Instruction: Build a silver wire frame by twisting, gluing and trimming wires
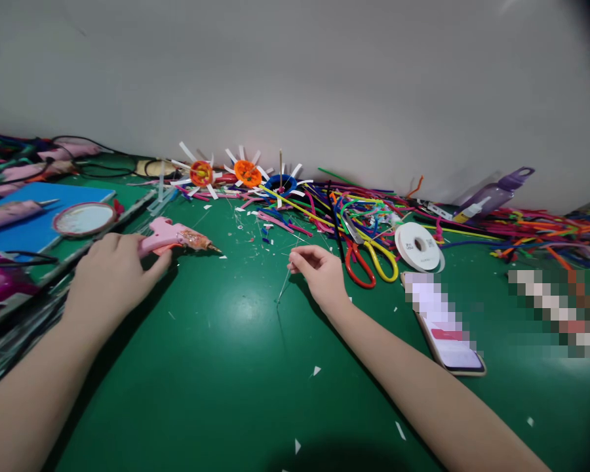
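Note:
My left hand (112,274) rests on the green mat, fingers wrapped round the handle of a pink glue gun (177,236) whose nozzle points right. My right hand (319,270) is at mid-table, its fingertips pinched on a thin pale stick (284,287) that slants down to the mat. Three paper flowers stand by the wall: two orange ones (200,173) (247,172) and a blue one (281,184) with a stick rising from its centre.
A heap of coloured pipe cleaners (373,210) runs along the wall. Red-and-yellow scissors (368,259), a white ribbon spool (417,246), a phone (445,324) and a purple bottle (491,195) lie to the right. A blue board (34,223) with a round lid (84,219) lies left.

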`<state>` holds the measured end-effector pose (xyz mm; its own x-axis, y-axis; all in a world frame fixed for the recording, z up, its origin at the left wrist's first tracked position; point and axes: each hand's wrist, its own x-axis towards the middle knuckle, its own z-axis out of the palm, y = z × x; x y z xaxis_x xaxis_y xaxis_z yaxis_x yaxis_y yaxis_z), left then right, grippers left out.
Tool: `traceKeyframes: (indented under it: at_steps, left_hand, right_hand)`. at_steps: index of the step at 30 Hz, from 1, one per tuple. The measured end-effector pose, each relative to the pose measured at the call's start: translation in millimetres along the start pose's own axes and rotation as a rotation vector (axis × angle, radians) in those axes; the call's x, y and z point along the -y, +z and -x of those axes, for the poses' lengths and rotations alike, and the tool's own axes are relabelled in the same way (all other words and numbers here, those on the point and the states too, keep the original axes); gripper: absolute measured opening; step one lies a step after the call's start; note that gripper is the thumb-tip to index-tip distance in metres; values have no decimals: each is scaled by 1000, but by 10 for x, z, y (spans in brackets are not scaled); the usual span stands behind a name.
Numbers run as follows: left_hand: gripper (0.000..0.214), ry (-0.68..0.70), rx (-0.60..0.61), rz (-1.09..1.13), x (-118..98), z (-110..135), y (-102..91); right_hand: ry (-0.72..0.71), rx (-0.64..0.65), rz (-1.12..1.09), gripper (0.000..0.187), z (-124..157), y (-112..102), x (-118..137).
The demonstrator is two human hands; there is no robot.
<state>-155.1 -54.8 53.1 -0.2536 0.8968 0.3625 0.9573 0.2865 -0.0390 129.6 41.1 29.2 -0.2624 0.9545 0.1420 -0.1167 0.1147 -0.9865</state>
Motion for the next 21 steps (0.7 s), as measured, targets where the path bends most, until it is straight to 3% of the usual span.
traceKeyframes:
  at_steps: [13,17,21]
  left_hand:
    - [64,90,19,-177,40,-53,145]
    - [66,11,-36,-81,-54,-19,65]
    - [56,37,-188,157,-229,40,-124]
  right_hand:
    - [-13,3,-2,18,6,4,1]
    - [-8,1,-5,18,2,5,4]
    - [-3,5,10,19,3,1,5]
